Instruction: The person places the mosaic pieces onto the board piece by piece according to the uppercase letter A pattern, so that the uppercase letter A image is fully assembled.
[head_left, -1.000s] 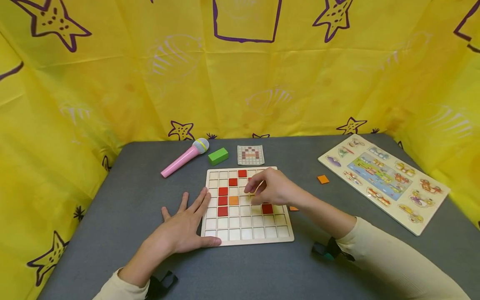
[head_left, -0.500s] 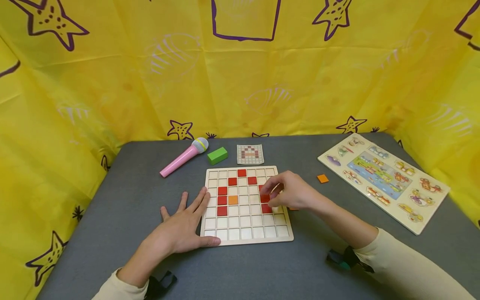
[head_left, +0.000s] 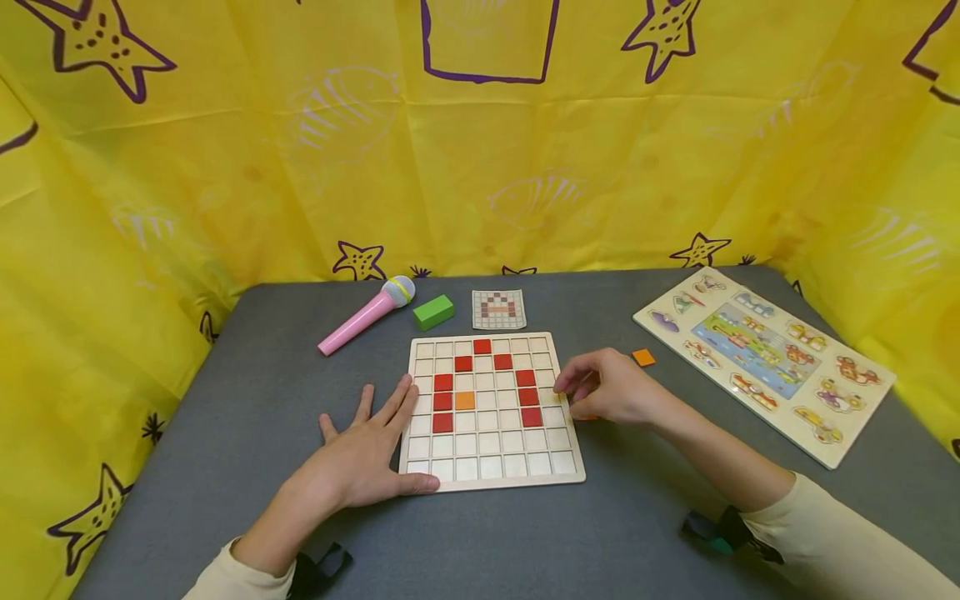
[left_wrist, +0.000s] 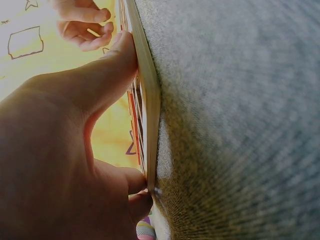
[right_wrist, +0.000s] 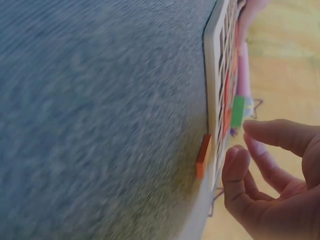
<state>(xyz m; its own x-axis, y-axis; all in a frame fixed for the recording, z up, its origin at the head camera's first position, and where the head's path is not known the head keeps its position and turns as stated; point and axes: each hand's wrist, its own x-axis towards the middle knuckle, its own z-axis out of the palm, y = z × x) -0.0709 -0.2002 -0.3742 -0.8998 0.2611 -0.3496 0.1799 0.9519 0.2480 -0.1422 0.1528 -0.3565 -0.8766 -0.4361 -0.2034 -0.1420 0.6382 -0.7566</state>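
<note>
A wooden grid board (head_left: 491, 479) bears several red tiles (head_left: 443, 422) and one orange tile (head_left: 465, 401) in its cells. My left hand (head_left: 356, 458) rests on the board's left side, fingers spread and thumb on the front left corner. Over the board's right edge hovers my right hand (head_left: 613, 387), fingers loosely bent and nothing between them; the right wrist view shows a gap between thumb and fingertips. Just below it a loose orange tile (right_wrist: 202, 156) lies beside the board, mostly hidden by the hand in the head view. Farther right lies another orange tile (head_left: 643, 357).
Behind the board is a small card (head_left: 498, 310) with a printed grid pattern. A green block (head_left: 433, 312) and a pink toy microphone (head_left: 363, 320) lie at back left. A wooden picture puzzle (head_left: 765, 362) lies on the right of the grey table (head_left: 480, 550). Yellow cloth surrounds it.
My right hand has moved right, from above the board's middle to its right edge, uncovering the red tiles on that side. The left hand has stayed in place.
</note>
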